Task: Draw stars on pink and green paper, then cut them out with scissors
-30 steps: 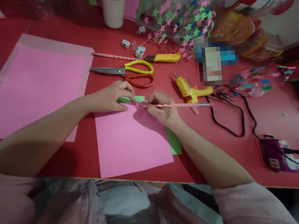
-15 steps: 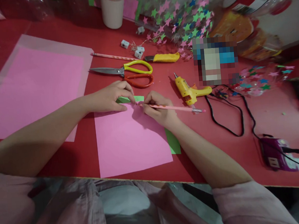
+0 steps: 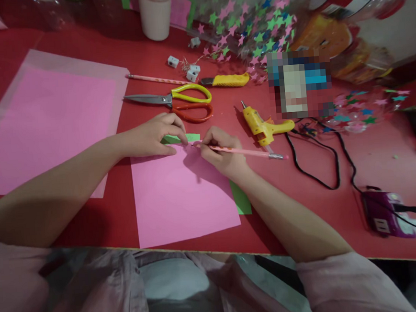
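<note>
A pink sheet of paper (image 3: 182, 196) lies in front of me, over a green sheet (image 3: 240, 199) that peeks out at the right side and top. My left hand (image 3: 161, 134) rests on the top edge of the pink paper, thumb and forefinger apart, pressing it down. Held in a writing grip by my right hand (image 3: 224, 150) is a pink pencil (image 3: 247, 151). Its tip points at the paper just right of my left fingertips, and its eraser end sticks out to the right. Faint marks show near the tip; their shape is too small to make out.
Beyond my hands lie scissors (image 3: 167, 99), a yellow utility knife (image 3: 229, 80), a second pencil (image 3: 159, 79) and small white blocks (image 3: 193, 72). A yellow glue gun (image 3: 263, 125) with a black cord is to the right, near a purple power adapter (image 3: 381, 212). More pink paper (image 3: 60, 114) lies left.
My right hand and the pencil have shifted very slightly to the right, and the eraser end sits a little lower. My left hand stays in place.
</note>
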`<action>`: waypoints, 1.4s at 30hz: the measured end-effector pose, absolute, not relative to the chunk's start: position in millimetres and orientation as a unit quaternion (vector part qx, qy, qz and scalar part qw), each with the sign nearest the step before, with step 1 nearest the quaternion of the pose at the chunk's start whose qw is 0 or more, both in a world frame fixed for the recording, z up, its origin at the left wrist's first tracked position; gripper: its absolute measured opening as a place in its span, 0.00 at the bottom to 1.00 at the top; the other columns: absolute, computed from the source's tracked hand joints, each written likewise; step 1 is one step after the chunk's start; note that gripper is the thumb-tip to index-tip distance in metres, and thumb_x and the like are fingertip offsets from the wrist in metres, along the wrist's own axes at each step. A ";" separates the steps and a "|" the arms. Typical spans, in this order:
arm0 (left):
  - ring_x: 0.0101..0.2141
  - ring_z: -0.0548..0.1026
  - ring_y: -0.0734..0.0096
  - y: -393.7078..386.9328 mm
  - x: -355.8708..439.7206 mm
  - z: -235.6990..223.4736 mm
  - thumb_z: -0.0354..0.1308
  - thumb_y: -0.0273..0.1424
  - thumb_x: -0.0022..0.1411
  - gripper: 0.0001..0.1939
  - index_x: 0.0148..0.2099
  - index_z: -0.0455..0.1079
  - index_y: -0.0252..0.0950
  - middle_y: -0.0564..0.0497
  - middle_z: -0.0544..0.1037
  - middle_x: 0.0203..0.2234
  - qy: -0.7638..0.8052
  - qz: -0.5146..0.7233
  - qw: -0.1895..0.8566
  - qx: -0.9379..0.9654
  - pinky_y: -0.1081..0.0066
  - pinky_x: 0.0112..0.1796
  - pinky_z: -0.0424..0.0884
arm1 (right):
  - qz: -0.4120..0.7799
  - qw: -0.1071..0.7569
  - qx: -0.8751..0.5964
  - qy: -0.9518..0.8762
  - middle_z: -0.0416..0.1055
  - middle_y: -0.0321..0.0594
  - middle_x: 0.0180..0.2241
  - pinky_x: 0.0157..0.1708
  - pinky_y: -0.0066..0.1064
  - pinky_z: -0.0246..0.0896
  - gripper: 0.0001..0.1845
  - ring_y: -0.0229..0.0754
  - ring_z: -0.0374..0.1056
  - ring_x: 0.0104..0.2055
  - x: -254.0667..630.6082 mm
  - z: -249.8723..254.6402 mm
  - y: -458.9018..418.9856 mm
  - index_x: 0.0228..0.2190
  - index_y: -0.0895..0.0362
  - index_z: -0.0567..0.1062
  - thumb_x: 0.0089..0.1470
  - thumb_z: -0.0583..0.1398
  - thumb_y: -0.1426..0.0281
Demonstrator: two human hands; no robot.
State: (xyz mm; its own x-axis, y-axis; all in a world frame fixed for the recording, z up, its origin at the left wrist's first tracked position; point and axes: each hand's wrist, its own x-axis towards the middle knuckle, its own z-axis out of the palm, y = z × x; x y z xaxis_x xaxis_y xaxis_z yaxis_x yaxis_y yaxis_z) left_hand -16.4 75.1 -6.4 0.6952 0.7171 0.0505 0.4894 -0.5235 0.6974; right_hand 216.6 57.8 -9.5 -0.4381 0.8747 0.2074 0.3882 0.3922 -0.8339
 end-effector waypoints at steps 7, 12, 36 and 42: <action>0.52 0.66 0.63 74.5 -16.0 -6.1 0.59 0.32 0.60 0.14 0.48 0.77 0.42 0.49 0.70 0.49 0.354 0.165 0.338 0.856 0.60 0.57 0.60 | 0.348 0.353 -0.421 -0.760 0.55 0.27 0.17 0.21 0.27 0.43 0.09 0.30 0.49 0.20 216.9 -8.9 55.7 0.21 0.54 0.60 0.47 0.56 0.76; 0.52 0.66 0.63 74.5 -16.5 -5.7 0.59 0.32 0.59 0.15 0.48 0.77 0.41 0.49 0.70 0.49 0.354 0.163 0.338 0.857 0.60 0.57 0.60 | 0.348 0.340 -0.453 -0.747 0.56 0.27 0.17 0.21 0.27 0.43 0.09 0.31 0.50 0.20 216.7 -6.0 54.4 0.21 0.54 0.60 0.46 0.56 0.76; 0.52 0.66 0.62 74.8 -15.9 -5.1 0.59 0.32 0.58 0.15 0.48 0.77 0.42 0.49 0.70 0.50 0.360 0.156 0.340 0.855 0.61 0.57 0.60 | 0.348 0.339 -0.392 -0.781 0.59 0.28 0.18 0.21 0.27 0.44 0.09 0.31 0.51 0.20 219.3 -10.7 55.2 0.22 0.54 0.60 0.46 0.57 0.76; 0.52 0.66 0.63 75.6 -16.2 -6.8 0.59 0.31 0.58 0.15 0.48 0.77 0.42 0.48 0.70 0.50 0.351 0.161 0.333 0.860 0.62 0.57 0.61 | 0.352 0.312 -0.384 -0.794 0.59 0.28 0.18 0.21 0.27 0.45 0.08 0.31 0.51 0.20 219.9 -9.4 56.0 0.22 0.53 0.60 0.45 0.56 0.75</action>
